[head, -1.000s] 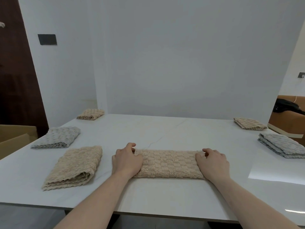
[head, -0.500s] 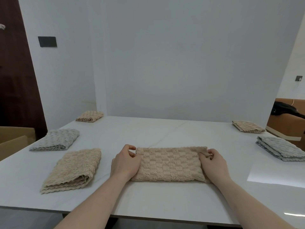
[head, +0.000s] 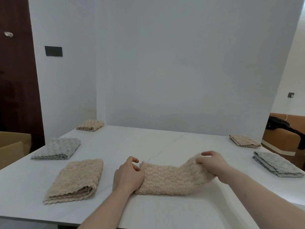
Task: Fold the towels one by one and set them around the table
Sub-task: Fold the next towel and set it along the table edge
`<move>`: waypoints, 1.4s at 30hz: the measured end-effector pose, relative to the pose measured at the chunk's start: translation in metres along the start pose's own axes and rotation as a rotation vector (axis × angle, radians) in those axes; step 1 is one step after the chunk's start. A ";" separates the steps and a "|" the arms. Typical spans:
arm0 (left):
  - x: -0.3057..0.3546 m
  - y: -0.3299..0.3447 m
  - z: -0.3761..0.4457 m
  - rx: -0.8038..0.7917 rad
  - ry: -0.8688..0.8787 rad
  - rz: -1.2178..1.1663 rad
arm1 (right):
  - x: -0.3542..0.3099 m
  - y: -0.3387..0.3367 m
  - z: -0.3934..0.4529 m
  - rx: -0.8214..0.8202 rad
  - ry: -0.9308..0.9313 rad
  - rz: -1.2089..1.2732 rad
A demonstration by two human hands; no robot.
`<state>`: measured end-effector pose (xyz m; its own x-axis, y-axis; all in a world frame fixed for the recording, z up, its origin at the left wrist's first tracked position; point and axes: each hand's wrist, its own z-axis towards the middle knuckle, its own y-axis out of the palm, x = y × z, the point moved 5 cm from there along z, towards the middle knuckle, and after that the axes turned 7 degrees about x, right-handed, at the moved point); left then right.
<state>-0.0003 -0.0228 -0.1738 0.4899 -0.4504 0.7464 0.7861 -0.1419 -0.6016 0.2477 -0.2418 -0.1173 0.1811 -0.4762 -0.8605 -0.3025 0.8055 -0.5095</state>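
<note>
A beige waffle towel (head: 170,179), folded into a long strip, lies near the front of the white table (head: 148,146). My left hand (head: 127,175) holds its left end down on the table, fingers curled at the edge. My right hand (head: 212,163) grips the right end and has it lifted off the table, so the strip bends upward there. Folded towels sit around the table: a beige one (head: 76,180) front left, a grey one (head: 57,148) and a beige one (head: 90,125) further back on the left.
On the right side lie a folded beige towel (head: 244,141) and a folded grey towel (head: 277,164). A cardboard box (head: 13,146) stands left of the table. A brown seat with dark cloth (head: 283,129) is at the far right. White walls close the back.
My right hand has raised the towel's right end off the table and drawn it a little leftward. My left hand stays on the left end. The head view has tilted down slightly.
</note>
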 end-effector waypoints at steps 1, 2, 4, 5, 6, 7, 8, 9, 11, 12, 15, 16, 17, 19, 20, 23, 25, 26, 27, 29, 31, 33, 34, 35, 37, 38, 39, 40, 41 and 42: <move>0.000 0.000 0.000 -0.001 -0.002 -0.003 | -0.010 0.002 -0.001 -0.019 -0.010 0.018; 0.000 0.000 0.000 -0.002 -0.002 -0.006 | -0.021 0.005 -0.004 -0.051 -0.015 0.046; -0.001 0.000 0.000 -0.001 -0.001 -0.012 | -0.043 0.014 -0.014 -0.133 -0.019 0.130; -0.001 0.000 0.000 0.000 -0.004 -0.016 | -0.053 0.020 -0.021 -0.167 -0.022 0.171; -0.002 0.000 0.000 0.000 -0.007 -0.019 | -0.063 0.026 -0.027 -0.195 -0.028 0.207; -0.002 0.001 0.000 0.000 -0.007 -0.020 | -0.070 0.034 -0.033 -0.215 -0.034 0.240; -0.002 0.001 0.000 0.000 -0.005 -0.021 | -0.076 0.043 -0.039 -0.236 -0.040 0.266; -0.002 0.001 0.001 0.002 -0.001 -0.021 | -0.080 0.052 -0.044 -0.257 -0.043 0.287; -0.003 0.001 0.001 0.009 0.002 -0.025 | -0.085 0.073 -0.055 -0.295 -0.051 0.304; -0.003 0.000 0.001 0.013 0.002 -0.027 | -0.086 0.082 -0.061 -0.307 -0.064 0.293; -0.003 0.000 0.002 0.028 -0.007 -0.030 | -0.085 0.103 -0.075 -0.362 -0.087 0.291; -0.003 0.000 0.002 0.032 -0.010 -0.033 | -0.085 0.108 -0.078 -0.384 -0.089 0.303; -0.003 0.000 0.002 0.029 -0.013 -0.039 | -0.083 0.110 -0.080 -0.387 -0.108 0.292; -0.003 0.001 0.002 0.007 -0.021 -0.053 | -0.078 0.107 -0.078 -0.289 -0.239 0.166; -0.003 0.001 0.002 -0.005 -0.025 -0.059 | -0.074 0.101 -0.075 -0.200 -0.326 0.079; -0.002 0.001 0.003 -0.013 -0.037 -0.069 | -0.050 0.086 -0.069 0.009 -0.471 -0.107; 0.000 0.000 0.003 0.006 -0.025 -0.076 | -0.024 0.085 -0.069 0.033 -0.461 -0.097; 0.001 0.000 0.003 0.025 -0.014 -0.082 | -0.011 0.087 -0.070 0.032 -0.459 -0.086; 0.001 0.000 0.003 0.042 -0.004 -0.088 | 0.000 0.090 -0.071 0.030 -0.459 -0.080; 0.001 -0.002 0.002 0.051 0.004 -0.093 | 0.013 0.091 -0.070 0.025 -0.425 -0.013; 0.000 0.001 0.002 0.024 0.015 -0.079 | 0.017 0.091 -0.067 0.016 -0.369 0.078; 0.003 0.002 0.001 0.008 0.046 -0.050 | 0.017 0.090 -0.066 0.008 -0.365 0.101; 0.004 0.001 0.001 0.006 0.056 -0.038 | 0.018 0.091 -0.066 0.001 -0.371 0.102; 0.004 0.002 0.001 0.000 0.062 -0.037 | 0.017 0.091 -0.067 -0.007 -0.378 0.103; 0.004 0.005 0.000 -0.026 0.081 -0.050 | 0.018 0.091 -0.068 -0.022 -0.378 0.107; 0.003 0.005 0.000 -0.040 0.091 -0.068 | 0.017 0.090 -0.069 -0.027 -0.381 0.112; 0.003 0.005 0.000 -0.039 0.096 -0.106 | 0.016 0.090 -0.070 -0.029 -0.390 0.115; 0.002 0.003 0.000 -0.021 0.092 -0.160 | 0.015 0.089 -0.072 -0.025 -0.412 0.113; 0.001 0.000 0.000 0.014 0.085 -0.217 | 0.013 0.089 -0.073 -0.015 -0.442 0.096; 0.000 -0.004 0.000 0.053 0.073 -0.265 | 0.012 0.089 -0.074 -0.001 -0.479 0.060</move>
<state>-0.0032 -0.0227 -0.1716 0.2379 -0.4665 0.8519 0.9028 -0.2174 -0.3711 0.1539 -0.2015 -0.1732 0.5741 -0.2123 -0.7907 -0.3268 0.8261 -0.4591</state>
